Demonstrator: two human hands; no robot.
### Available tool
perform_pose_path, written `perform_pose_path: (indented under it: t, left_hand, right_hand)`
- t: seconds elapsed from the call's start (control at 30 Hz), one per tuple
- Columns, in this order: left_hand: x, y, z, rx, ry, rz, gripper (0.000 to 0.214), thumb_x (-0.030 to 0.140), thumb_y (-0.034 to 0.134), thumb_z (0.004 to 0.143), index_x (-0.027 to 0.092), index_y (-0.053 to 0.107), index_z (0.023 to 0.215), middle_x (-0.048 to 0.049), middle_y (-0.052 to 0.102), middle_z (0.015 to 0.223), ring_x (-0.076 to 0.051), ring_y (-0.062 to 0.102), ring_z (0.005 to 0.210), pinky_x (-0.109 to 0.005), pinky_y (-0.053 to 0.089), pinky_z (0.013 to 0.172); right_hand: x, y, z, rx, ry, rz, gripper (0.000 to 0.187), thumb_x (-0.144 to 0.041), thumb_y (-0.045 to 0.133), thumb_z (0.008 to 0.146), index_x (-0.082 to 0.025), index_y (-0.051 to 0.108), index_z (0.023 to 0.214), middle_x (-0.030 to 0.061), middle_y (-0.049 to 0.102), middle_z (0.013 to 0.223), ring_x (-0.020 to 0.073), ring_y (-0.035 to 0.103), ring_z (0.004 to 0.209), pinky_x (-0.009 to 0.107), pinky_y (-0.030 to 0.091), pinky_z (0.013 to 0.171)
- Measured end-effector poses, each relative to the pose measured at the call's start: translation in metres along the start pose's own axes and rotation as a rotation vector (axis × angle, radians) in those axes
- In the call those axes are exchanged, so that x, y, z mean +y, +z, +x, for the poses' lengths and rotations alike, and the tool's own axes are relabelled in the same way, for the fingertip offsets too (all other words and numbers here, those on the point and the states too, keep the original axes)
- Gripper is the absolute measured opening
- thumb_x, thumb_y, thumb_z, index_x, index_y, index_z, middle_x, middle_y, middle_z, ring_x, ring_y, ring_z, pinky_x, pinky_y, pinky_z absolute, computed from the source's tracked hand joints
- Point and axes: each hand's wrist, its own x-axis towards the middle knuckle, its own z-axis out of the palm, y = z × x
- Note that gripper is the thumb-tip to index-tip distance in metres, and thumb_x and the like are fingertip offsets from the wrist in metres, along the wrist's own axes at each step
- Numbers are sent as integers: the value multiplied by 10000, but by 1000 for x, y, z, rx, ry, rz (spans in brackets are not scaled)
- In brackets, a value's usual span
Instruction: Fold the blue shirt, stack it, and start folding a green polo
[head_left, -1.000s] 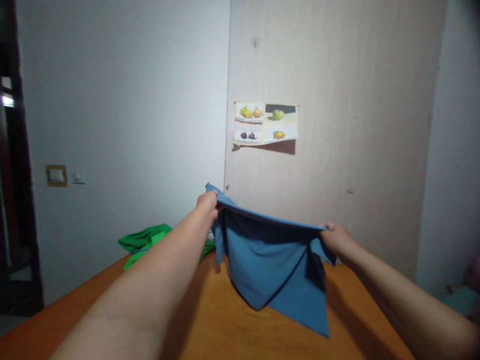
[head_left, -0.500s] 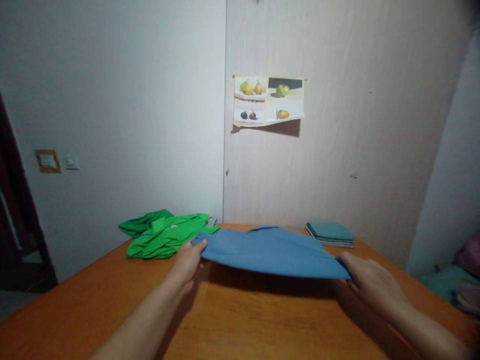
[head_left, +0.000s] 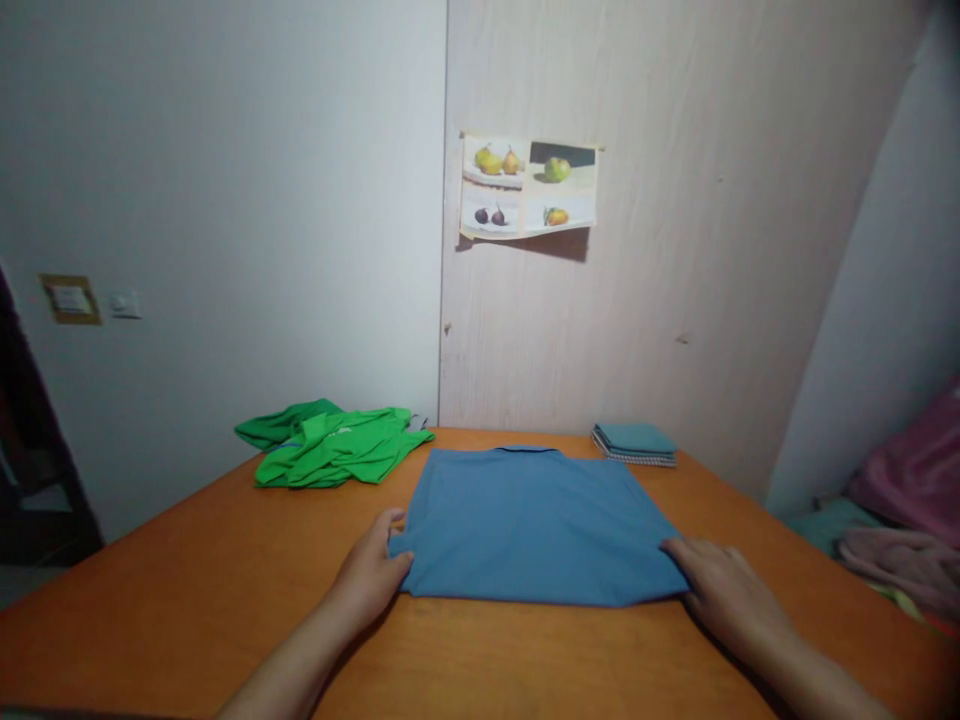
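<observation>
A folded blue shirt (head_left: pixel 529 525) lies flat on the orange table (head_left: pixel 187 580), its collar toward the far wall. My left hand (head_left: pixel 371 570) rests at the shirt's near left corner, thumb and fingers pinching the edge of the cloth. My right hand (head_left: pixel 720 590) lies at the near right corner with its fingers laid against the cloth edge; whether it still grips is hard to see.
A crumpled green garment (head_left: pixel 330 458) lies at the table's back left. A small stack of folded teal cloths (head_left: pixel 634 443) sits at the back right. A fruit picture (head_left: pixel 529 185) hangs on the wooden panel behind. Pink and other fabrics (head_left: pixel 900 510) are piled off to the right.
The blue shirt, held up in the air by both hands a second ago, has been lowered and laid flat on the table. Both hands came down with it to its near corners.
</observation>
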Motion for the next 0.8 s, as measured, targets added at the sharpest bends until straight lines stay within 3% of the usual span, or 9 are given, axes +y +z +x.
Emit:
perform_pose_path:
  t: [0.13, 0.27, 0.47, 0.57, 0.67, 0.8]
  left_hand:
    - [6, -9, -6, -18, -38, -11, 500, 248, 533, 619, 205, 532, 1117, -14, 691, 881, -208, 666, 736, -280, 493, 641]
    - [3, -24, -10, -41, -35, 14, 379, 258, 532, 601, 212, 584, 974, -11, 694, 899, -224, 657, 843, -285, 482, 732]
    - [4, -43, -24, -98, -60, 20, 279, 277, 557, 596, 228, 590, 869, 24, 629, 767, -196, 576, 706, -256, 426, 626]
    - [8, -56, -36, -168, -83, 9, 250, 260, 573, 578, 241, 587, 827, 37, 599, 715, -181, 547, 663, -241, 410, 592]
    - [10, -70, -41, -182, -76, 32, 224, 295, 631, 586, 252, 606, 803, 21, 622, 728, -199, 573, 702, -250, 435, 609]
    - [19, -70, -31, 4, 21, 153, 328, 460, 709, 645, 245, 676, 891, -54, 703, 928, -274, 628, 867, -326, 490, 747]
  right_hand:
    - [-1, -12, -7, -6, 49, -36, 361, -85, 458, 778, -225, 671, 1033, 90, 694, 1026, 267, 610, 1034, 379, 358, 870]
    - [2, -15, -22, 13, 60, 0, 339, -119, 486, 776, -228, 678, 1033, 94, 689, 1045, 273, 592, 1028, 392, 356, 885]
    - [4, -12, -51, 2, 49, 142, 319, -216, 506, 799, -263, 696, 1051, 96, 699, 1104, 293, 606, 1047, 442, 407, 938]
    - [8, -16, -65, -67, 52, 283, 299, -258, 501, 806, -278, 714, 1015, 86, 715, 1093, 290, 631, 1033, 436, 453, 946]
    - [14, -35, -73, -215, 75, 481, 278, -354, 577, 789, -297, 746, 1001, 69, 728, 1127, 302, 639, 1088, 422, 476, 988]
    - [11, -78, -64, -286, 215, 734, 439, -543, 690, 763, -303, 751, 1125, 72, 681, 1284, 335, 585, 1229, 421, 431, 1082]
